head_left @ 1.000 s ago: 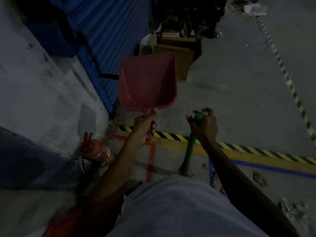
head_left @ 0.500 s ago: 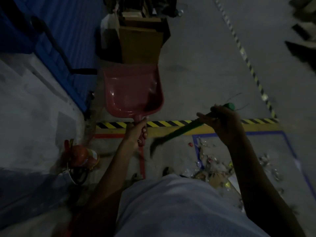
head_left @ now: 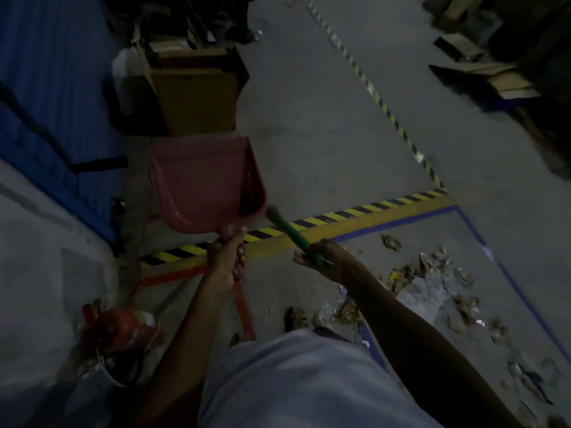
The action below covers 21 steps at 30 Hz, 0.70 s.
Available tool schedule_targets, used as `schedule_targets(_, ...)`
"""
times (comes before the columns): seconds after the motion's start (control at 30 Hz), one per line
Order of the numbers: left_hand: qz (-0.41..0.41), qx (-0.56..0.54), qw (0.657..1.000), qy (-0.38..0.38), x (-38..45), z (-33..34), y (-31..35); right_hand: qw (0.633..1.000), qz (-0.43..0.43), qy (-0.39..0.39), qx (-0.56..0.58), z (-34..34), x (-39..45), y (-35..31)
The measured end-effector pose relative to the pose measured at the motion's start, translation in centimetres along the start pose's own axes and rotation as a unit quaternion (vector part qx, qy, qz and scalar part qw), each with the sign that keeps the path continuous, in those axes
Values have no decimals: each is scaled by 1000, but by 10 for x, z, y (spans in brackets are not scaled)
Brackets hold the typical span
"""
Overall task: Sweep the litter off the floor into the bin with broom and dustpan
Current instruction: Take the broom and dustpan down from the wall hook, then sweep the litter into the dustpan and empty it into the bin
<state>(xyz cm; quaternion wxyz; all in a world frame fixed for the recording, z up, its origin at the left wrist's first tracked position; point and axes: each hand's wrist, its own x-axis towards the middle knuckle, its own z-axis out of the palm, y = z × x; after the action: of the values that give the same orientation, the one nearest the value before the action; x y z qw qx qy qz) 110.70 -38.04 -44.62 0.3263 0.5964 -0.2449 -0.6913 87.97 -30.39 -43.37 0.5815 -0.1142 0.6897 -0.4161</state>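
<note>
Dim concrete floor (head_left: pixel 309 125) carried yellow-black tape, with litter (head_left: pixel 432 282) scattered inside a blue-taped patch at near right. Left hand (head_left: pixel 224 261) gripped the red dustpan (head_left: pixel 207 183) by its handle, pan raised off the ground and looking empty; right hand (head_left: pixel 327 261) clasped the green broom (head_left: pixel 292 233), held in the air. Step looked like setup before sweeping; next move likely needs both tools lowered beside the litter, and no bin could be identified for certain.

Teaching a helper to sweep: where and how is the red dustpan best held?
By its narrow handle at the rear of the dustpan, coming from behind and below, as the left hand grips it now. The wide scoop flares away from the handle, so the mouth stays free.
</note>
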Motion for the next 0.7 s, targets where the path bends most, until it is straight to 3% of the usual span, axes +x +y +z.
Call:
schedule_targets(0.07,0,9,1000,-9,-7,-3,-1,991,-51,-17,-126,8,3,-2)
schedule_targets(0.1,2,4,1000,-11,-6,-7,0,991,-53,-22,-122,16,0,-7)
schedule_targets(0.13,-3,3,1000,-4,-4,-12,-6,999,-17,-3,-27,13,-1,0)
schedule_targets(0.2,-4,6,1000,10,-1,-20,-12,996,-12,-50,70,17,-28,9)
schedule_targets(0.3,-16,1,1000,10,0,-23,-13,992,-123,-3,-14,-20,-78,17)
schedule_targets(0.4,-6,2,999,31,2,-24,-11,987,-140,23,-68,-65,-128,15)
schedule_targets(0.47,-9,12,1000,28,1,-22,-13,995,-85,52,-33,-75,-117,13)
schedule_targets(0.53,-15,23,1000,8,-5,-16,-12,998,-57,29,1,-66,-80,6)
schedule_targets(0.6,-14,50,999,-8,-12,-10,-12,996,-72,43,-18,-48,-30,-2)
schedule_targets(0.7,6,88,996,-16,-17,-17,-18,980,-127,136,-75,-24,18,-9)
